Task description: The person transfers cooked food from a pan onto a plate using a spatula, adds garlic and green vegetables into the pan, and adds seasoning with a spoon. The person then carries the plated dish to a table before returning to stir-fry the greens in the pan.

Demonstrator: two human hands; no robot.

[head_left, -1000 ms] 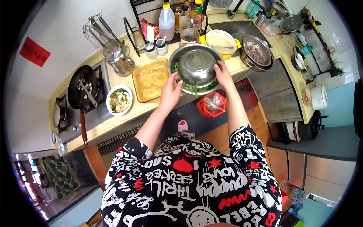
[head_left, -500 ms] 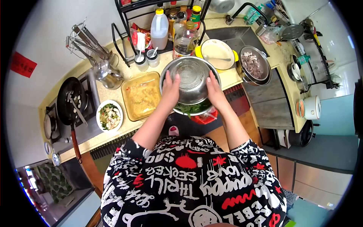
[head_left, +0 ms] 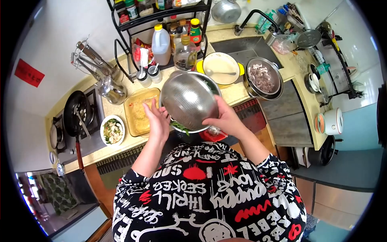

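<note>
I see a black shirt [head_left: 209, 189], white-lettered, with red blots. Its sleeves [head_left: 277, 172] end well behind the fingers [head_left: 154, 111].

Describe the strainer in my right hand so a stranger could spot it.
At the cream countertop, find the large bowl of leafy greens. Above it, the right hand holds the strainer at a tilt. Its shiny, finely perforated dome sets it apart from the bowl.
</note>
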